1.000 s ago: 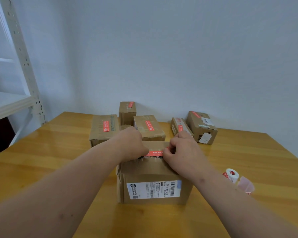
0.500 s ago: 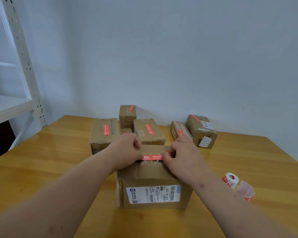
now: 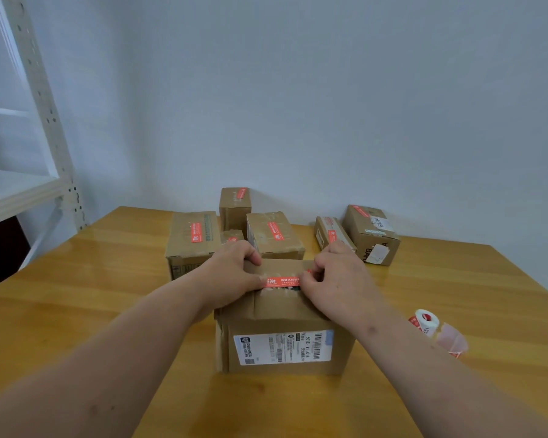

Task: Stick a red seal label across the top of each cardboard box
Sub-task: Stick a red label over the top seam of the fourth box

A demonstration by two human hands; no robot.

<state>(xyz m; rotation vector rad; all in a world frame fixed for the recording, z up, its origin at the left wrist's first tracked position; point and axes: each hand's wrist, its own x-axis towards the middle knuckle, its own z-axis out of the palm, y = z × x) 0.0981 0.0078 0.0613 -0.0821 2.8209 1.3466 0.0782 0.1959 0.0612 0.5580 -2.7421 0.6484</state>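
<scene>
A cardboard box with a white shipping label on its near side stands on the table in front of me. Across its top seam lies a red seal label, stretched flat between my hands. My left hand holds the label's left end, thumb on it and fingers curled over the box's top. My right hand pinches the right end with curled fingers. Both ends of the label are hidden under my fingers.
Several boxes with red labels stand behind: a wide one, a tall one, a middle one and two at the right. A label roll lies right. A white shelf stands left.
My hands have drawn slightly apart along the box top, so more of the red label shows between them. The label now lies lower, against the seam.
</scene>
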